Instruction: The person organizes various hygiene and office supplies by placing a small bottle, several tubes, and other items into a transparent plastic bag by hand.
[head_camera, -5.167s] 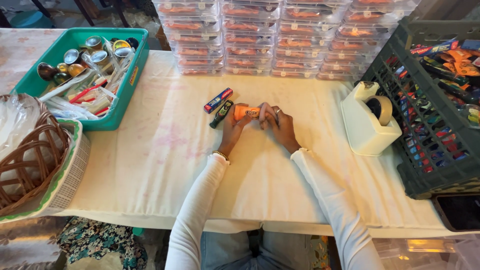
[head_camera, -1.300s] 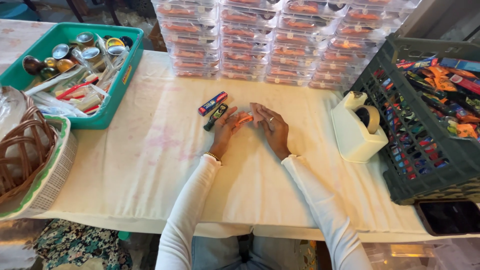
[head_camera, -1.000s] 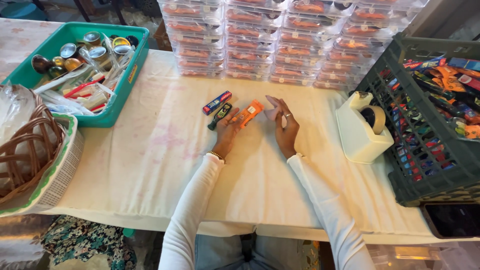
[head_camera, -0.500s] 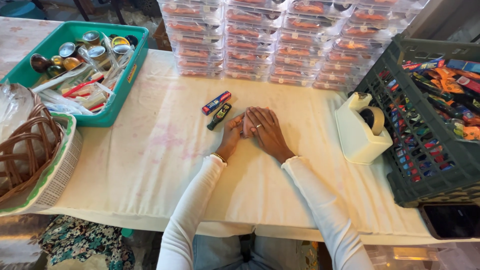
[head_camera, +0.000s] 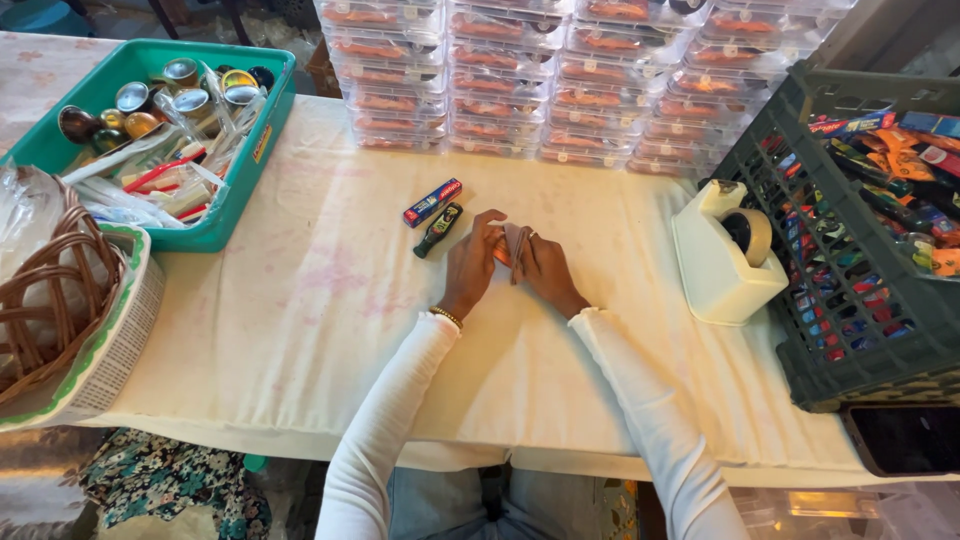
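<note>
I am looking down at both hands meeting at the middle of the table (head_camera: 300, 330). My left hand (head_camera: 472, 268) and right hand (head_camera: 548, 272) are pressing together around a small orange item (head_camera: 499, 257), of which only a sliver is showing between the fingers; both grips are closing on it, each hand bracing it against the other just above the cloth. What the item is I cannot tell. Just left and far of the hands, 2 small pieces are lying side by side within easy reach: a dark bottle (head_camera: 438, 229) and a red-and-blue tube (head_camera: 432, 202). The tape dispenser (head_camera: 722, 255) is sitting near on the right, beside the dark crate (head_camera: 850, 330). The green tray (head_camera: 235, 195) is sitting far left.
</note>
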